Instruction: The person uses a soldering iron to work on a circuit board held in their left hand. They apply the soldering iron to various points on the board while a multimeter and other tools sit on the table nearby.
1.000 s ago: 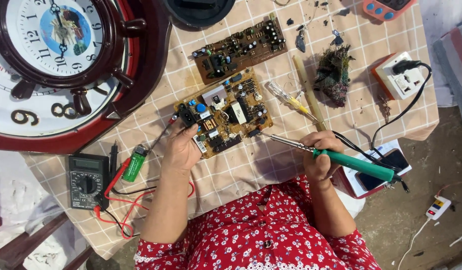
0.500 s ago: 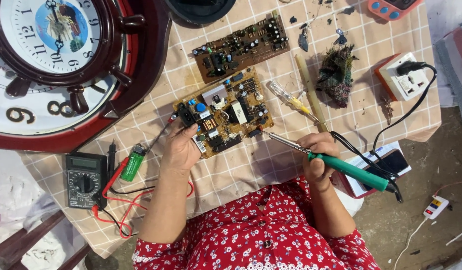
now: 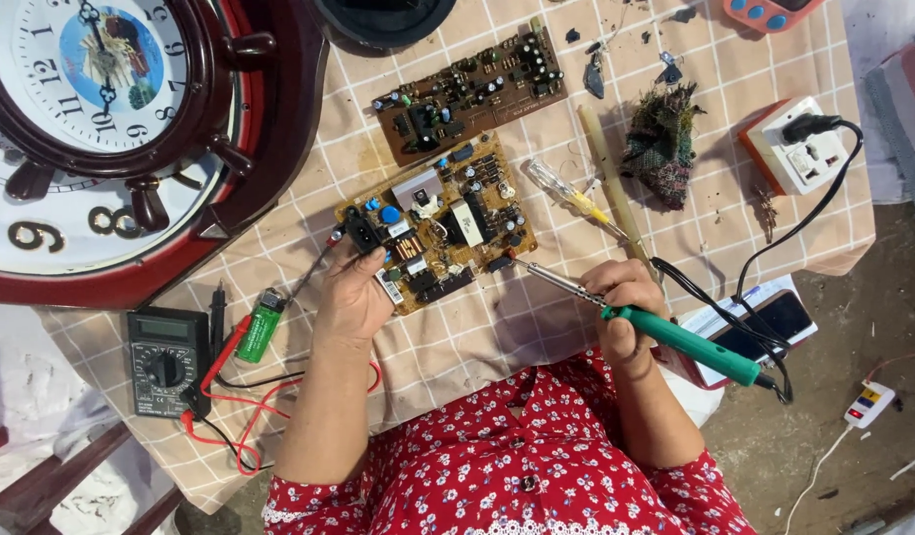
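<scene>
A yellow circuit board [image 3: 448, 223] full of components lies on the checked tablecloth [image 3: 537, 327]. My left hand [image 3: 354, 297] grips its near left corner, thumb on the board. My right hand [image 3: 621, 297] holds a green-handled soldering iron [image 3: 675, 337]; the metal tip touches the board's right edge. A black cable runs from the iron's handle to a white power socket [image 3: 799, 154] at the right. A second, brown circuit board [image 3: 472, 89] lies just behind the first.
A big round clock [image 3: 111, 129] in a dark red frame fills the left. A black multimeter [image 3: 165, 357] with red and black leads and a green lighter [image 3: 259, 327] lie at front left. A yellow screwdriver [image 3: 566, 193], a frayed cloth wad [image 3: 660, 144] and a phone [image 3: 769, 322] sit right.
My right hand with the soldering iron has shifted slightly left and down, the tip staying at the board's right edge. My left hand has kept its hold on the board.
</scene>
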